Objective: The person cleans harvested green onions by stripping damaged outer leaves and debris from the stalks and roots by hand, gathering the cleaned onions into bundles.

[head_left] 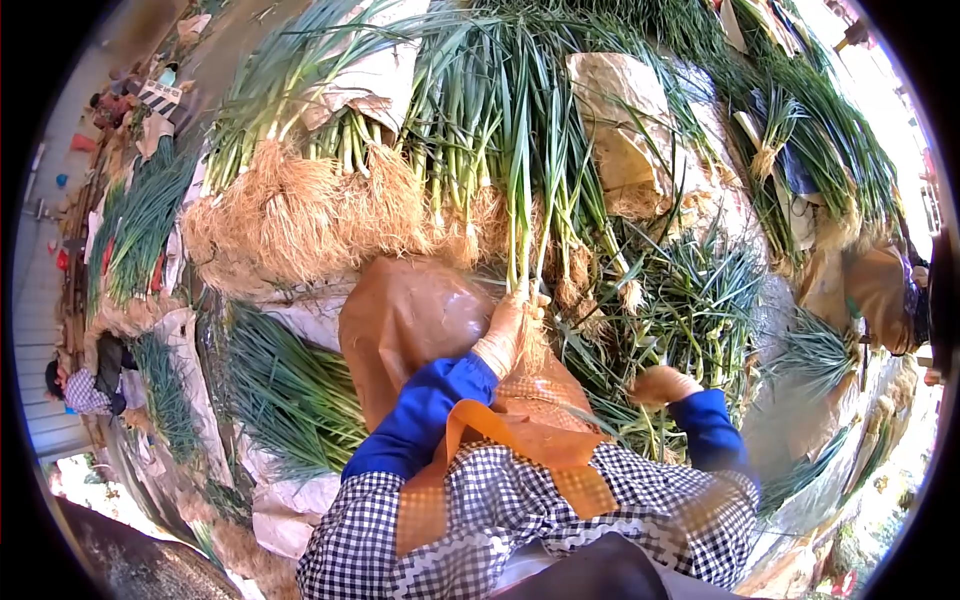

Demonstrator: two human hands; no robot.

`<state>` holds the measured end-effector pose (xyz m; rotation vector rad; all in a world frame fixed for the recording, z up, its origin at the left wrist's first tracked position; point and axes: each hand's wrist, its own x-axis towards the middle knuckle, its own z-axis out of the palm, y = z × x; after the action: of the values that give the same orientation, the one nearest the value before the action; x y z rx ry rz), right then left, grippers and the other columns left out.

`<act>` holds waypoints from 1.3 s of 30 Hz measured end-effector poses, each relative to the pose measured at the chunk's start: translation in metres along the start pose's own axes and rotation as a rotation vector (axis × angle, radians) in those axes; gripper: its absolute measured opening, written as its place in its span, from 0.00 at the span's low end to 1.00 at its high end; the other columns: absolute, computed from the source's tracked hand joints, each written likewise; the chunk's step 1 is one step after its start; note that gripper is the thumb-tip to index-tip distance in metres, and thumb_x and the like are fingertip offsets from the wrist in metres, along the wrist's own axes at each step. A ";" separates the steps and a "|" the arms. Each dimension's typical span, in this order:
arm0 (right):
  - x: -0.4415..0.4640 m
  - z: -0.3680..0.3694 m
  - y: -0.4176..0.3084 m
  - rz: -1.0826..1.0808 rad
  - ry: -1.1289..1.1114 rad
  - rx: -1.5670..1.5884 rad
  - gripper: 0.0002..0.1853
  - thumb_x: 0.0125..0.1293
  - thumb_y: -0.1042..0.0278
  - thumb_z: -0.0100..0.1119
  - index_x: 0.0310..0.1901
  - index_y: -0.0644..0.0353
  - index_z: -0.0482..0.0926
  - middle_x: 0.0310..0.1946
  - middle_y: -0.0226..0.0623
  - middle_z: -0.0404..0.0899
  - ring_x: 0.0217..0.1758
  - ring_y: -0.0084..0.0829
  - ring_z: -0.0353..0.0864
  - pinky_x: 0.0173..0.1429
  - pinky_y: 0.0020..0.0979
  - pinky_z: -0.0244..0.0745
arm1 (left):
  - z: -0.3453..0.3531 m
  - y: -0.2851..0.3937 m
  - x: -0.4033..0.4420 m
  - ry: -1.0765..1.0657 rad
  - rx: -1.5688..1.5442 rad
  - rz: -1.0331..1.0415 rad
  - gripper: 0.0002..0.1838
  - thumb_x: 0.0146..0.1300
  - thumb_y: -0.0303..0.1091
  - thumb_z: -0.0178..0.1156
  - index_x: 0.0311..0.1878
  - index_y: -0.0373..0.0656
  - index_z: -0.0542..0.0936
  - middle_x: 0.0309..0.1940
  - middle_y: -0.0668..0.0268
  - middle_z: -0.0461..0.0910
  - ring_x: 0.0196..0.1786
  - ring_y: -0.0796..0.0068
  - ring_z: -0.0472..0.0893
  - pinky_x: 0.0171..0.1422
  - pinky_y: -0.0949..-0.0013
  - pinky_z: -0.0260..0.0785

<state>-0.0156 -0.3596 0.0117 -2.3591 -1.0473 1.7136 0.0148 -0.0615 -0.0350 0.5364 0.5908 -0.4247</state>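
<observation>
My left hand (508,328), in a tan glove, is wrapped round a few green onions (520,225) just above their stringy roots. Their white stems and long leaves point away from me over the brown plastic apron (420,310) on my lap. Lower and to the right, my right hand (664,385) is curled closed beside a heap of loose green leaves (695,320). Whatever its fingers may hold is hidden. A thick row of green onions with tan roots (290,200) lies just beyond my knees.
To my left lies a pile of green onions (290,390). Brown sacking (620,110) partly covers the row ahead. More bundles (820,130) stretch along the right. A co-worker (90,388) sits at far left, another person (885,295) at far right.
</observation>
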 end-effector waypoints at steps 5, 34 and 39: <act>0.067 -0.063 0.015 0.214 0.774 -0.065 0.19 0.64 0.50 0.45 0.31 0.57 0.78 0.28 0.44 0.79 0.34 0.45 0.80 0.36 0.41 0.76 | 0.003 0.014 -0.012 -0.366 -0.062 -0.141 0.22 0.62 0.33 0.54 0.59 0.39 0.65 0.25 0.71 0.68 0.20 0.85 0.66 0.20 0.82 0.61; 0.094 -0.095 -0.081 -0.191 1.283 0.596 0.11 0.63 0.63 0.52 0.24 0.55 0.74 0.14 0.30 0.71 0.16 0.20 0.68 0.19 0.29 0.65 | -0.022 -0.028 0.021 0.129 0.072 0.062 0.07 0.57 0.28 0.55 0.38 0.36 0.78 0.28 0.64 0.80 0.28 0.72 0.79 0.33 0.73 0.73; -0.013 -0.033 -0.042 -0.053 0.798 0.898 0.11 0.63 0.64 0.53 0.28 0.63 0.76 0.22 0.35 0.77 0.21 0.20 0.71 0.24 0.26 0.67 | -0.009 -0.013 0.004 0.130 0.044 0.112 0.08 0.56 0.26 0.56 0.40 0.36 0.78 0.30 0.64 0.80 0.30 0.73 0.79 0.34 0.74 0.73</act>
<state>-0.0099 -0.3231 0.0528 -1.9950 -0.1368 0.7617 0.0075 -0.0669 -0.0488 0.6390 0.6736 -0.2990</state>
